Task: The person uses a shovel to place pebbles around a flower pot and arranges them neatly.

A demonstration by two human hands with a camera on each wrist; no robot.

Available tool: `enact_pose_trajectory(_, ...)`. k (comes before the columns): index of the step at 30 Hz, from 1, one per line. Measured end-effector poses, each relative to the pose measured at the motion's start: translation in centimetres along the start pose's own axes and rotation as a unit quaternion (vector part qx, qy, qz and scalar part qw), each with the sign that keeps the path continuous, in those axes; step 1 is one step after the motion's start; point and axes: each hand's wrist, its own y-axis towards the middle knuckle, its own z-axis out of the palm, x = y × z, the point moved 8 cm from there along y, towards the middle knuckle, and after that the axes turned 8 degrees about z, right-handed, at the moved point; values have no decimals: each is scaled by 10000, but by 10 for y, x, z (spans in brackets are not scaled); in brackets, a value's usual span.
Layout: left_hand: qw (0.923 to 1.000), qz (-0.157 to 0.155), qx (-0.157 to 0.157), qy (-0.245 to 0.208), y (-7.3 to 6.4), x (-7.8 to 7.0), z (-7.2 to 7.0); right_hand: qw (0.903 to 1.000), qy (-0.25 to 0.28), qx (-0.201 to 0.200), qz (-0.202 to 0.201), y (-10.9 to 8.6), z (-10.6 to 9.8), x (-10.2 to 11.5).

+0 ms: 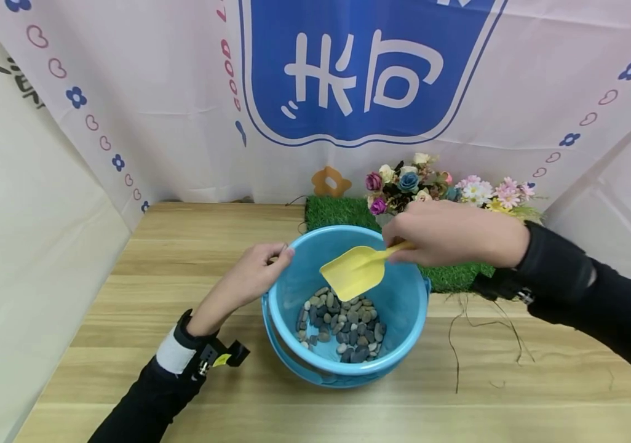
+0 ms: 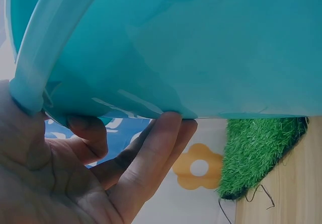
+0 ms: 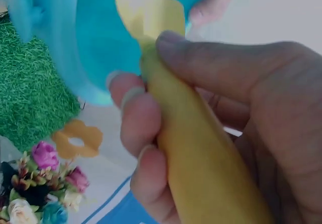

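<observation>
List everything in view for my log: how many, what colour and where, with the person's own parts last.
Bucket: one, light blue, on the table
Pebbles: dozens, grey, brown and whitish, on the bucket's floor
Shovel: one, yellow, over the bucket
Grass mat: one, green, behind the bucket
Flowers: many, mixed colours, behind the right hand
Strands: several, dark, right of the bucket
Table: one, light wood-grain, below everything
Printed cloth: panel count unclear, mainly white and blue, around the table
Wrist devices: two, mostly black, one per wrist
Sleeves: two, black, on both arms
Left hand: one, bare, gripping the bucket's rim
Right hand: one, bare, holding the shovel's handle
</observation>
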Motion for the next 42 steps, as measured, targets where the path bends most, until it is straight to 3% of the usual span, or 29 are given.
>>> enact_pose_trajectory(6, 10000, 38, -37, -23, 1, -1, -1, 9984, -493, 197, 197, 19, 9, 13)
enact_pose_trajectory(21, 9999, 126, -13, 93, 0, 0, 0, 9856, -1416, 904, 181, 59, 32, 38)
enact_pose_trajectory(31, 9998, 107, 16, 151, 0, -1, 0, 9737, -1584, 1555, 503, 81, 52, 33)
enact_pose_trajectory(42, 10000, 46, 61, 15, -1, -1, 0, 9643, -1245, 2328, 201, 90, 78, 32)
